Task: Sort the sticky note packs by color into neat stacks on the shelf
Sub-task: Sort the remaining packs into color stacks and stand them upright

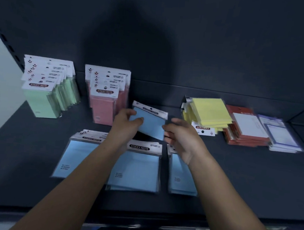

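Observation:
A blue sticky note pack (pixel 151 122) is held tilted above the shelf between both hands. My left hand (pixel 125 124) pinches its left edge with thumb on top. My right hand (pixel 179 136) grips its right edge with curled fingers. Below them lie three stacks of blue packs: left (pixel 70 159), middle (pixel 137 169) and right (pixel 179 177). A green stack (pixel 47 97) leans at the back left. Beside it stands a pink stack (pixel 103 104). A yellow stack (pixel 210 113) lies at the right.
The dark shelf (pixel 29 160) has a back wall and a front lip near the bottom of the view. Red-backed packs (pixel 246 131) and purple-edged packs (pixel 281 137) lie at the far right. A pale upright panel (pixel 1 88) bounds the left side.

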The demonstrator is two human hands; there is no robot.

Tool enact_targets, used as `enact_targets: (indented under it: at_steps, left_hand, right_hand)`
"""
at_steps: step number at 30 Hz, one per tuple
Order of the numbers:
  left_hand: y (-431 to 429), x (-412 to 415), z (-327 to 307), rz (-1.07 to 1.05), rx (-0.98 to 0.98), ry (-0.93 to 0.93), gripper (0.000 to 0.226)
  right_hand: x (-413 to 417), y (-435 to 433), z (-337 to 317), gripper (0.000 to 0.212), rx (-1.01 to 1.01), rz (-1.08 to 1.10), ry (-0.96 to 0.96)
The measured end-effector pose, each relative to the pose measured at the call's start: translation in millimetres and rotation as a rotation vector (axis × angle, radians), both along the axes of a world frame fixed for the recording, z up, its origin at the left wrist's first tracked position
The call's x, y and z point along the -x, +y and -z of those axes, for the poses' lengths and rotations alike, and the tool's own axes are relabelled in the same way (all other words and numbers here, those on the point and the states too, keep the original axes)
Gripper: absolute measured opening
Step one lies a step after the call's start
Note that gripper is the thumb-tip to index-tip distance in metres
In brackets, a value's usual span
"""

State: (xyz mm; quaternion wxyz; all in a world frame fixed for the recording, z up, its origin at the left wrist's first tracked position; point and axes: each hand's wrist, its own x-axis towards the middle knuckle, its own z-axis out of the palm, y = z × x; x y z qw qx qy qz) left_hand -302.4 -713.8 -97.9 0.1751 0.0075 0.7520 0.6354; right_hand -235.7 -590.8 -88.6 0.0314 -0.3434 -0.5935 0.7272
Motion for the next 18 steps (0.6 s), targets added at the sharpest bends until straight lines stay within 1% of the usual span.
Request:
enact_targets:
  at_steps: [1,2,4,6,8,9,11,13,15,17,18]
  left_hand:
    - [-1.2,-0.4,-1.0,-0.053,-0.062,0.024,0.024]
    - [-3.0,-1.6,-2.9,-0.079,-0.102,0.047,0.022]
    - [-8.9,-6.7,-7.2,-0.057,-0.142,0.060,0.026]
    - [-20.4,-16.3,-11.4,0.022,-0.148,0.060,0.034]
    - [-35.3,-28.3,-14.1,0.082,-0.075,0.106,0.041]
    - [-42.9,-34.6,-14.2,0.096,-0.018,0.141,0.043]
    - [-57.1,-47.5,-14.0,0.103,0.080,0.180,0.040]
    - [-68.7,-60.9,-13.5,0.112,0.087,0.090,0.036]
    - [-76.6,-74.2,-9.3,0.162,0.085,-0.024,0.038]
    - [-81.5,-85.0,-4.3,0.198,0.148,-0.040,0.046]
    - [-82.8,-88.9,-3.8,0.192,0.137,-0.057,0.048]
  right_hand:
    - [-1.1,-1.4,-1.3,0.025,0.060,0.021,0.034]
    - [-2.4,-3.0,-1.9,0.020,0.069,0.031,0.061]
    - [-7.5,-5.7,-3.0,0.016,-0.039,0.021,0.095]
    - [-13.9,-9.0,-3.1,0.015,-0.186,-0.007,0.152]
    - [-20.6,-12.2,0.1,0.019,-0.327,-0.051,0.175]
    - [-24.4,-14.6,1.6,0.023,-0.387,-0.083,0.157]
    - [-33.4,-21.1,3.8,0.026,-0.446,-0.188,0.105]
    - [-42.1,-27.3,7.6,0.033,-0.505,-0.285,0.037]
    - [-49.3,-33.6,7.9,0.045,-0.658,-0.364,-0.035]
    - [-53.5,-41.5,8.9,0.054,-0.825,-0.415,-0.036]
    - [-54.5,-46.5,10.0,0.056,-0.903,-0.433,-0.017]
